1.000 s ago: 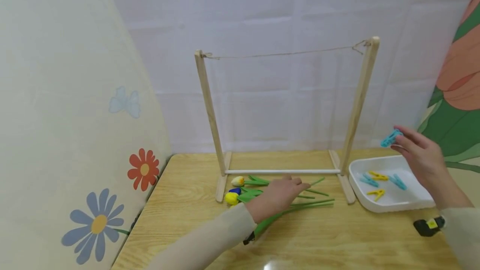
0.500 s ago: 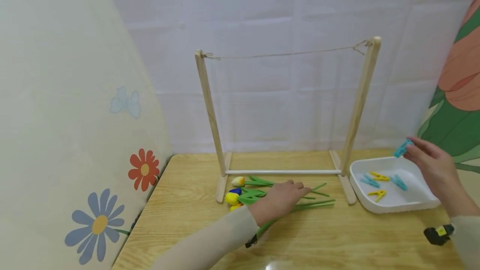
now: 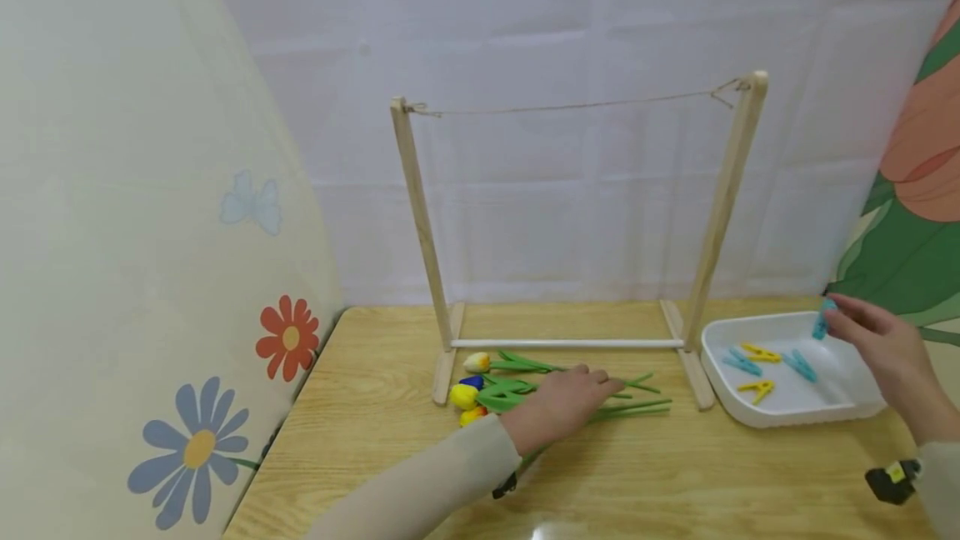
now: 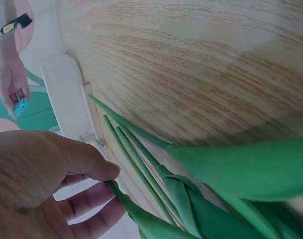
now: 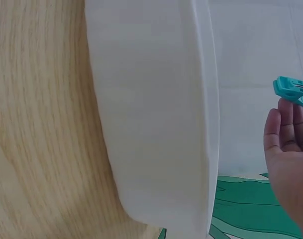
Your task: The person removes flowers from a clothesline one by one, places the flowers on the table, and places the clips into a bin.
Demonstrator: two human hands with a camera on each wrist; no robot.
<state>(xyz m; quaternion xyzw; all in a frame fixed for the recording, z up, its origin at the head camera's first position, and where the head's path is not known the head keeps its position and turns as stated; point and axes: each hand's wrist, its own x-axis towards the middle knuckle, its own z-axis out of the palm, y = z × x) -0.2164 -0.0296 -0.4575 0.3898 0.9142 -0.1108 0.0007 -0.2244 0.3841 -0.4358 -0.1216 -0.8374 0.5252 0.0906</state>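
Several artificial tulips (image 3: 466,396) lie on the table with their heads to the left, in white, blue, yellow and orange. Over their stems is my left hand (image 3: 564,405). The left wrist view shows its thumb and fingers pinching one green tulip stem (image 4: 116,190). My right hand (image 3: 885,348) is raised over the right part of a white tray (image 3: 738,412). Its fingers pinch a blue clothespin (image 5: 293,89). Inside the tray lie blue clothespins (image 3: 800,366) and yellow clothespins (image 3: 761,353).
A wooden frame (image 3: 723,207) stands behind the tulips, with a thin twine (image 3: 570,107) tied between its two posts. A white rod (image 3: 566,343) joins the posts near the bottom. The tray sits beside the frame's right foot (image 3: 697,382). A white cloth hangs behind.
My right hand has moved right and down toward the tray, and the blue clothespin in it has turned more upright. My left hand has shifted only slightly to the right over the stems.
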